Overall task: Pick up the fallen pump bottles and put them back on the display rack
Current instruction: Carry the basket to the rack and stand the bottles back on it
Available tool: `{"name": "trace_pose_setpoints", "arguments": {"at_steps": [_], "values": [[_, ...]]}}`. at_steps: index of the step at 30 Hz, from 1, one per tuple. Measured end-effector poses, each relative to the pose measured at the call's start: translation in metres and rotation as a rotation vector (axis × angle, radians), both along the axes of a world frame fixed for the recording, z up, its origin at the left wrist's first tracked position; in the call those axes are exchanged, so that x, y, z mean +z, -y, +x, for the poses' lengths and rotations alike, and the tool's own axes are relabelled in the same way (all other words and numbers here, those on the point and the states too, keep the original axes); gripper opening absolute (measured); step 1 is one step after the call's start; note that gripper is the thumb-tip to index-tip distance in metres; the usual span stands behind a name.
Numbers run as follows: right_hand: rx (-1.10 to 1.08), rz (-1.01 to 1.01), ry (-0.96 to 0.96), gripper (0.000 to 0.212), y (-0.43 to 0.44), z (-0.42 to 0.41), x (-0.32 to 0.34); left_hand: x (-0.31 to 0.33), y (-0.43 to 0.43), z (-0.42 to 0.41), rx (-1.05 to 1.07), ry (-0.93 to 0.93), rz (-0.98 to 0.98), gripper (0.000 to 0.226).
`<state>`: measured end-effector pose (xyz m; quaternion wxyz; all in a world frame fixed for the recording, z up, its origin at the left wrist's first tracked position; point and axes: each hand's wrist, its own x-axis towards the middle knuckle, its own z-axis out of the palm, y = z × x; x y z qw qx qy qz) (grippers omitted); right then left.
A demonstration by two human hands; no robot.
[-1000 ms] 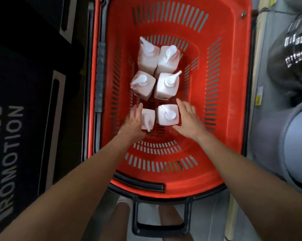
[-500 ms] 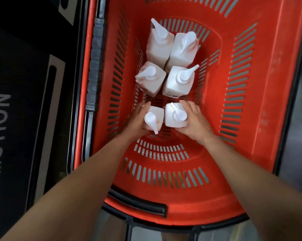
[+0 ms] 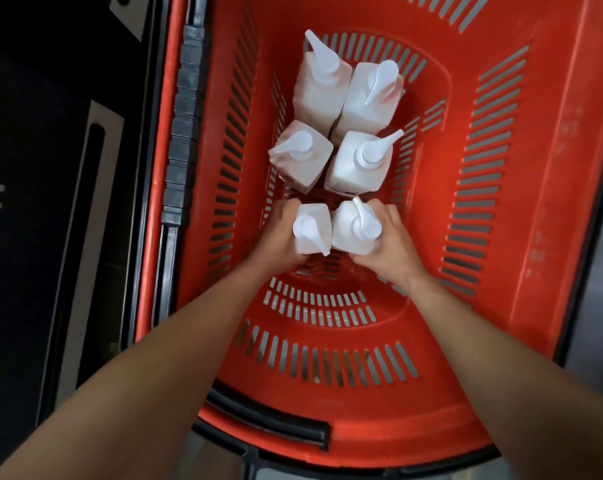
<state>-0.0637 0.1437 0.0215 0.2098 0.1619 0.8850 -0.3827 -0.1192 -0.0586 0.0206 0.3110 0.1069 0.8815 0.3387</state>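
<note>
Six white square-bodied pump bottles stand upright in three pairs down the middle of the red basket (image 3: 542,168). The far pair (image 3: 348,88) touch side by side, the middle pair (image 3: 331,157) sit just nearer, and the nearest pair (image 3: 334,230) is clasped from both sides.

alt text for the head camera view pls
Seen from above, two hands each grip a white pump bottle, left hand on the left bottle, right hand on the right bottle, inside a red basket. Four more bottles stand in pairs behind them.
</note>
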Motion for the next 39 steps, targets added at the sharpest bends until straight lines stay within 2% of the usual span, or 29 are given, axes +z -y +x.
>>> {"name": "trace_pose_setpoints", "arguments": {"at_steps": [2,7,12,17,21,23,26,28,31,33,39], "values": [[-0.067,0.009,-0.007,0.071,0.001,-0.003,0.007,0.005,-0.002,0.001,0.051,-0.016,-0.018,0.077],[-0.152,0.033,0.024,0.075,-0.002,0.000,0.052,0.049,-0.002,0.005,0.214,0.008,-0.001,0.085],[-0.266,0.014,-0.012,0.090,-0.004,0.008,0.120,0.121,0.001,0.003,0.256,0.055,-0.013,0.088],[-0.338,0.024,-0.059,0.088,-0.005,0.015,0.215,0.212,0.005,0.002,0.295,0.025,0.010,0.085],[-0.414,0.003,-0.080,0.082,-0.003,0.021,0.302,0.291,0.014,0.003,0.331,-0.006,0.133,0.078],[-0.430,-0.031,-0.100,0.078,-0.001,0.025,0.342,0.334,0.016,0.005,0.321,-0.072,0.195,0.060],[-0.469,-0.056,-0.112,0.082,0.006,0.030,0.397,0.393,0.021,0.009,0.270,-0.145,0.234,0.047],[-0.470,-0.069,-0.128,0.080,0.012,0.032,0.429,0.421,0.027,0.011,0.276,-0.153,0.205,0.050],[-0.452,-0.051,-0.156,0.079,0.024,0.036,0.469,0.455,0.037,0.017,0.320,-0.149,0.137,0.071],[-0.449,-0.040,-0.165,0.083,0.030,0.041,0.492,0.477,0.043,0.023,0.320,-0.175,0.115,0.076],[-0.335,-0.009,-0.207,0.082,0.042,0.051,0.539,0.532,0.054,0.053,0.490,-0.264,0.180,0.066]]}}
